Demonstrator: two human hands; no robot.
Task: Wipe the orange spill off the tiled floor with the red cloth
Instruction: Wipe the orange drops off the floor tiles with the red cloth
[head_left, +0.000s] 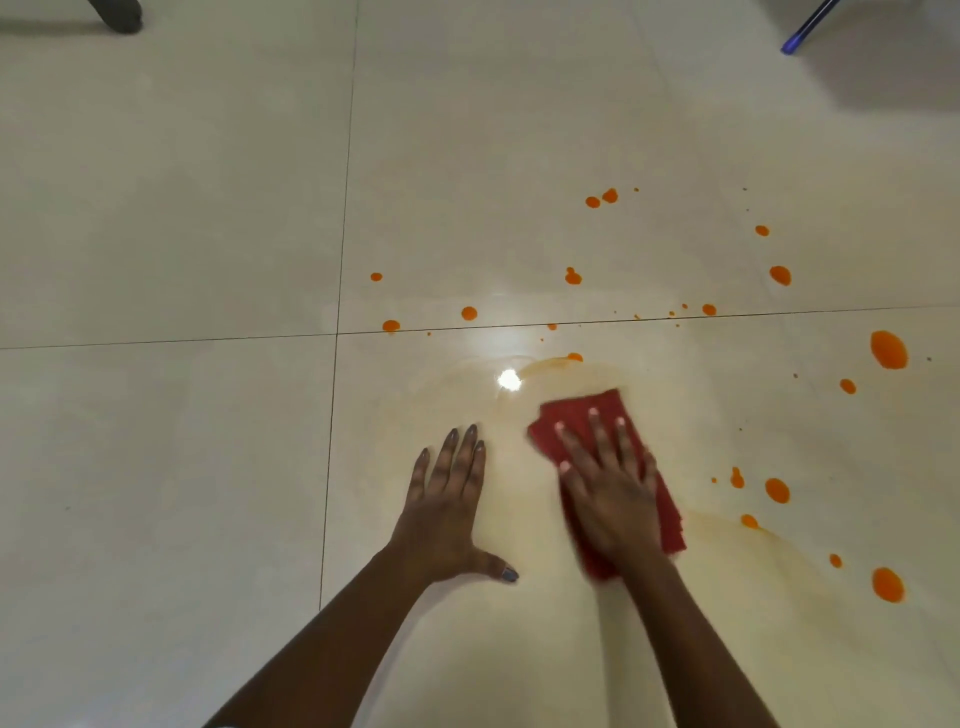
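Note:
My right hand (610, 486) lies flat on the folded red cloth (571, 415), fingers spread, pressing it onto the cream tiled floor (171, 218). The hand is slightly blurred. My left hand (449, 506) rests flat on the bare tile just left of the cloth, fingers apart, holding nothing. Orange spill drops (888, 349) are scattered beyond and to the right of the cloth; large blobs sit at the far right (887, 584) and small ones along the grout line (469, 313). A pale orange smear (571, 371) rings the cloth's area.
A dark furniture leg (122, 15) stands at the top left. A blue pole tip (802, 34) leans in at the top right beside a shadow. A lamp glare (509, 379) reflects off the tile just left of the cloth.

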